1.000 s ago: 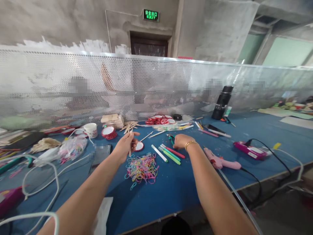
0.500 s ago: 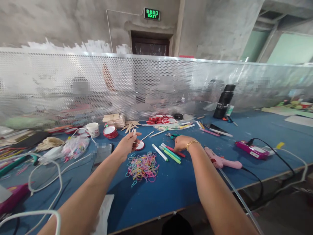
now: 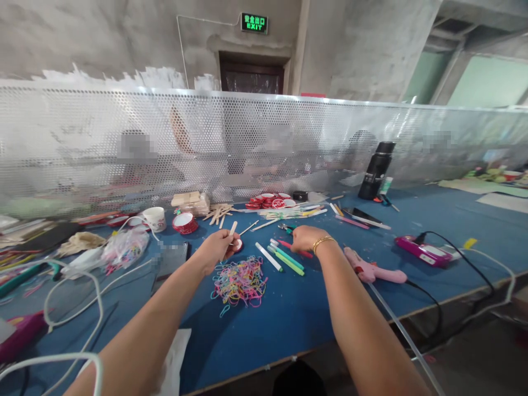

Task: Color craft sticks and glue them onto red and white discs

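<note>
My left hand (image 3: 217, 247) is closed on a wooden craft stick (image 3: 232, 230) held above the blue table (image 3: 289, 319), just over a small red-and-white round badge (image 3: 238, 245). A heap of coloured rubber bands (image 3: 240, 281) lies right below that hand. My right hand (image 3: 304, 238), with a gold bracelet at the wrist, is curled around green-handled pliers (image 3: 285, 227) whose tip pokes out to the left. Coloured marker pens (image 3: 284, 256) lie just under and left of it.
A pink glue gun (image 3: 369, 271) with a black cord lies right of my right arm. A magenta device (image 3: 423, 251), a black flask (image 3: 375, 171), red badges (image 3: 268, 201), loose sticks (image 3: 218, 213), a mug (image 3: 155, 218) and white cables (image 3: 74, 297) surround the hands. A perforated metal screen (image 3: 264, 143) stands behind, with people beyond.
My left hand has tilted the stick from pointing down to pointing up and right. My right hand has closed on the pliers and lifted slightly.
</note>
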A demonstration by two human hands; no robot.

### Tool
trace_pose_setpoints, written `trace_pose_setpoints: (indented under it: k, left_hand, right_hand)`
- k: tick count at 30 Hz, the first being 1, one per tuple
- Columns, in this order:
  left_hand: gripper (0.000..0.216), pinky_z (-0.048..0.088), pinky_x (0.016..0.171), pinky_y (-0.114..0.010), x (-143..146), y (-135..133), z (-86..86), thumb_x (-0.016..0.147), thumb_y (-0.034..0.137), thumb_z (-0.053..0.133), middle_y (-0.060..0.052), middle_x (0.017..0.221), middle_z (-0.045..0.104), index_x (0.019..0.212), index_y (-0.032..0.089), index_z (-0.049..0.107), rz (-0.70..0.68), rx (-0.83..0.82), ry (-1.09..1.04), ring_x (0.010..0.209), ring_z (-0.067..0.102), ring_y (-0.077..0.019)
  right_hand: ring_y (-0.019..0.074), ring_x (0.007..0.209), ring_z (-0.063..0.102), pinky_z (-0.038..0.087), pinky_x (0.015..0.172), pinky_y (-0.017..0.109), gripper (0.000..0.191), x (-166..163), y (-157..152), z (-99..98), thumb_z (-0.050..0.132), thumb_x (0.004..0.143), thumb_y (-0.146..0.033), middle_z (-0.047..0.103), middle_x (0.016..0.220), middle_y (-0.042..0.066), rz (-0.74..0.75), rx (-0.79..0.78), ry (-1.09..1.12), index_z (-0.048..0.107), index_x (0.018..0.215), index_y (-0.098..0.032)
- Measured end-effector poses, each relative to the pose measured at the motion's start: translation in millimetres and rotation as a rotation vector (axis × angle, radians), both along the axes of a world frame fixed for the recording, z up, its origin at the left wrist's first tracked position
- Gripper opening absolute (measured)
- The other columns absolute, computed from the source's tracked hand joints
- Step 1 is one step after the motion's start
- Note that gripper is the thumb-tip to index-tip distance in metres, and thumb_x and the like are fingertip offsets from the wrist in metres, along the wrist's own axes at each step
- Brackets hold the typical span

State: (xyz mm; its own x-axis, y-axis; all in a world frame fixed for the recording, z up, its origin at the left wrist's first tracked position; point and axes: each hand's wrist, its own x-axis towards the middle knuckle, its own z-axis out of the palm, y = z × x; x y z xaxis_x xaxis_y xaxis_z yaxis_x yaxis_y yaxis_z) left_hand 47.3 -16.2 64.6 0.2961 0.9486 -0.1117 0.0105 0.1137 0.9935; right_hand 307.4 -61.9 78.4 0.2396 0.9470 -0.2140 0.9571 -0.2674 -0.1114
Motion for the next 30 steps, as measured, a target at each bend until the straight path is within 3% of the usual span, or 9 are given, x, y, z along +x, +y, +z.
trace_pose_setpoints:
  k: [4, 8, 11, 16, 19, 22, 26, 30]
  left_hand:
    - [0.009, 0.05, 0.055, -0.021, -4.1, 4.5, -1.8, 0.072, 0.018, 0.074, -0.002, 0.065, 0.062, 0.078, 0.014, 0.071, 0.003, 0.004, -0.035, 0.056, 0.057, -0.0093]
    - [0.011, 0.057, 0.066, -0.031, -5.3, 4.0, -2.3, 0.075, 0.018, 0.073, -0.006, 0.072, 0.067, 0.084, 0.015, 0.07, -0.063, -0.017, -0.108, 0.066, 0.065, -0.0154]
    - [0.009, 0.058, 0.069, -0.034, -3.3, -0.4, -0.7, 0.079, 0.017, 0.068, -0.009, 0.081, 0.071, 0.088, 0.015, 0.067, -0.103, -0.037, -0.101, 0.071, 0.069, -0.018]
    - [0.011, 0.058, 0.068, -0.033, -1.8, -4.9, 1.1, 0.08, 0.019, 0.069, -0.012, 0.086, 0.072, 0.089, 0.015, 0.065, -0.133, -0.045, -0.102, 0.072, 0.072, -0.0193]
    - [0.014, 0.058, 0.07, -0.034, -2.1, -5.5, -0.6, 0.078, 0.022, 0.072, -0.011, 0.085, 0.073, 0.088, 0.015, 0.065, -0.167, -0.034, -0.12, 0.072, 0.072, -0.0191]
    - [0.017, 0.058, 0.07, -0.033, -1.1, -8.0, -1.9, 0.077, 0.027, 0.075, -0.011, 0.084, 0.073, 0.083, 0.016, 0.064, -0.208, -0.019, -0.11, 0.069, 0.071, -0.0183]
    - [0.025, 0.056, 0.068, -0.031, 1.0, -13.1, -0.4, 0.077, 0.037, 0.074, -0.009, 0.082, 0.074, 0.081, 0.016, 0.063, -0.262, 0.012, -0.045, 0.067, 0.07, -0.0164]
    - [0.032, 0.055, 0.072, -0.032, 1.3, -14.7, 0.9, 0.073, 0.043, 0.076, -0.008, 0.078, 0.074, 0.079, 0.014, 0.063, -0.276, 0.039, 0.033, 0.069, 0.071, -0.0169]
  right_hand:
    - [0.019, 0.072, 0.065, 0.042, 0.06, 0.024, 0.022, 14.6, -11.3, 7.8, 0.068, 0.062, -0.02, 0.072, 0.077, 0.004, 0.045, 0.077, 0.133, 0.072, 0.084, -0.02]
    - [0.0121, 0.056, 0.054, 0.042, 0.06, 0.022, 0.041, 13.6, -12.9, 10.4, 0.053, 0.079, -0.02, 0.059, 0.058, -0.004, 0.212, 0.357, 0.613, 0.062, 0.119, -0.02]
    - [0.0106, 0.054, 0.049, 0.043, 0.061, 0.022, 0.032, -13.3, -8.7, 10.2, 0.044, 0.085, -0.023, 0.053, 0.058, -0.003, 0.369, 0.533, 0.992, 0.067, 0.107, -0.019]
    - [0.0126, 0.07, 0.06, 0.051, 0.068, 0.026, 0.028, -71.0, 5.8, -4.7, 0.045, 0.082, -0.021, 0.063, 0.081, 0.003, 0.39, 0.635, 1.458, 0.061, 0.104, -0.019]
    - [0.0138, 0.078, 0.064, 0.054, 0.075, 0.029, 0.029, -90.3, 16.4, -20.1, 0.059, 0.076, -0.021, 0.064, 0.093, 0.002, 0.356, 0.874, 1.515, 0.053, 0.104, -0.023]
    - [0.0149, 0.079, 0.066, 0.055, 0.079, 0.032, 0.028, -99.5, 22.0, -32.2, 0.068, 0.074, -0.027, 0.064, 0.088, 0.0, 0.278, 1.038, 1.433, 0.047, 0.091, -0.024]
    - [0.0162, 0.081, 0.067, 0.055, 0.08, 0.034, 0.032, -107.3, 19.1, -39.3, 0.071, 0.075, -0.029, 0.067, 0.089, 0.001, 0.298, 1.05, 1.292, 0.042, 0.086, -0.024]
    - [0.0155, 0.073, 0.066, 0.054, 0.074, 0.033, 0.031, -112.2, 17.5, -40.5, 0.071, 0.074, -0.027, 0.065, 0.081, -0.002, 0.291, 1.085, 1.288, 0.041, 0.083, -0.025]
